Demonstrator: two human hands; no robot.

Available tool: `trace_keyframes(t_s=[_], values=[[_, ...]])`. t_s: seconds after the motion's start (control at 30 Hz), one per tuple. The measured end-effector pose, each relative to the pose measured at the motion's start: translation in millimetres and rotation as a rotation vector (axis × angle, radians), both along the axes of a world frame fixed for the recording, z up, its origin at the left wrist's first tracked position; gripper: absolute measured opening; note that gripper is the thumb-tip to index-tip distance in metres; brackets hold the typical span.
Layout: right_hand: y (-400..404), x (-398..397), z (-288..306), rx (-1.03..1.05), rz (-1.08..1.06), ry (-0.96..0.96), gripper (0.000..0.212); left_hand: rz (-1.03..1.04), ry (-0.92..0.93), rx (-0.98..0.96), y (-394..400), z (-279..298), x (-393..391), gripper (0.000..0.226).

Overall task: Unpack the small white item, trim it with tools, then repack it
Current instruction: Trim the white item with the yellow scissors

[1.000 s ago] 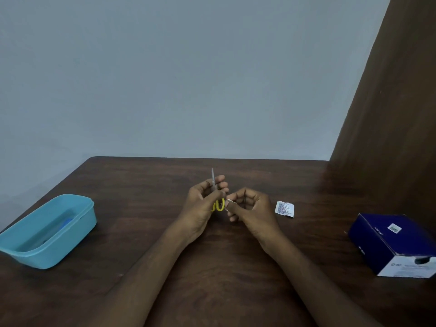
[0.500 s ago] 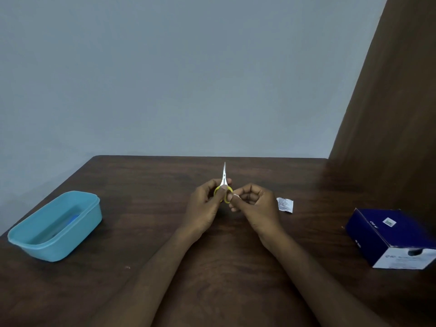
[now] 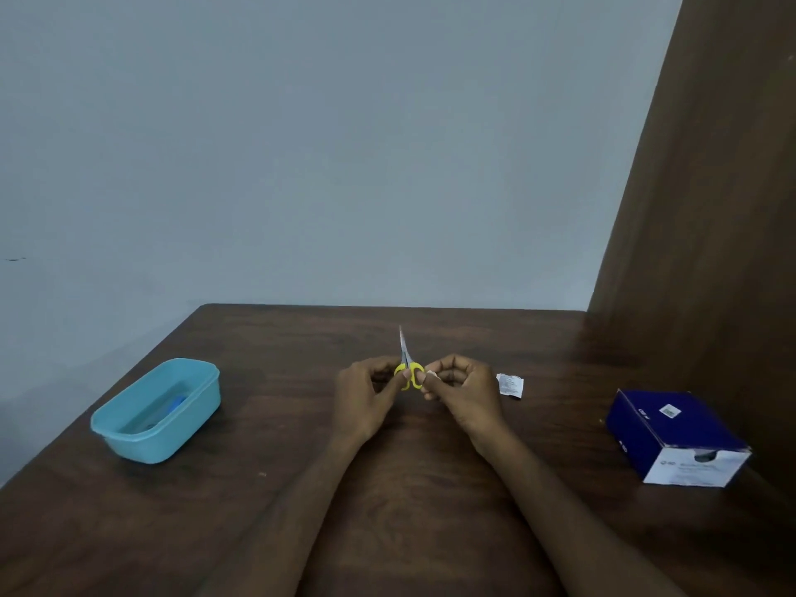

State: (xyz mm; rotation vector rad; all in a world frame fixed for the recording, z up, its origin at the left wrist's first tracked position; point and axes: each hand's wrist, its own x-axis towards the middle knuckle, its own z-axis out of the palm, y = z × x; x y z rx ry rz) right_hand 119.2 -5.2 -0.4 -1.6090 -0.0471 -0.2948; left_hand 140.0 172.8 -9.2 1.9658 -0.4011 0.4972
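Small scissors [image 3: 407, 364] with yellow handles stand between my hands, their closed blades pointing away from me. My left hand [image 3: 366, 392] grips the left handle loop with thumb and fingers. My right hand [image 3: 463, 387] is closed beside the right loop, and its fingertips pinch a small white item [image 3: 431, 375]. A torn white wrapper [image 3: 510, 385] with print lies flat on the table just right of my right hand.
A light blue plastic tub [image 3: 155, 409] with something blue inside sits at the left of the dark wooden table [image 3: 409, 489]. A dark blue and white box [image 3: 676, 437] stands at the right near a brown panel [image 3: 710, 209].
The scissors turned from half hidden in my left hand to upright between both hands, handle loops facing me. Both hands stayed together at the table's middle.
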Motion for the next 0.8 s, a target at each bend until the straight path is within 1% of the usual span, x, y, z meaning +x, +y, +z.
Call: trace_keyframes(t_s=[0.1, 0.17, 0.23, 0.33, 0.4, 0.5, 0.57, 0.63, 0.7, 0.77, 0.8], values=[[7, -4, 4, -0.014, 0.048, -0.008, 0.013, 0.051, 0.011, 0.032, 11, -3, -5, 0.015], [15, -8, 5, 0.003, 0.097, -0.022, 0.013, 0.066, 0.055, 0.017, 23, -1, -16, 0.019], [24, -13, 6, 0.057, 0.127, -0.025, 0.014, 0.033, 0.097, -0.008, 39, 1, -26, 0.021], [34, -19, 5, 0.174, 0.177, 0.009, 0.013, 0.032, 0.106, 0.032, 58, 9, -41, 0.016], [43, -22, 6, 0.253, 0.235, 0.035, 0.012, 0.106, 0.082, 0.081, 66, 19, -50, 0.01], [54, -23, 3, 0.312, 0.325, 0.055, 0.015, 0.247, 0.041, 0.169, 74, 34, -61, 0.01], [55, -24, 2, 0.308, 0.33, 0.056, 0.01, 0.264, 0.026, 0.229, 82, 43, -65, 0.011], [53, -25, 1, 0.296, 0.295, 0.052, 0.006, 0.222, 0.035, 0.28, 94, 57, -67, 0.012], [48, -22, -2, 0.243, 0.25, 0.057, 0.007, 0.209, 0.071, 0.333, 113, 76, -70, 0.013], [44, -19, -4, 0.161, 0.233, 0.079, 0.012, 0.26, 0.108, 0.425, 144, 98, -73, 0.007], [42, -17, -5, 0.131, 0.232, 0.085, 0.013, 0.321, 0.112, 0.507, 163, 109, -73, 0.008]])
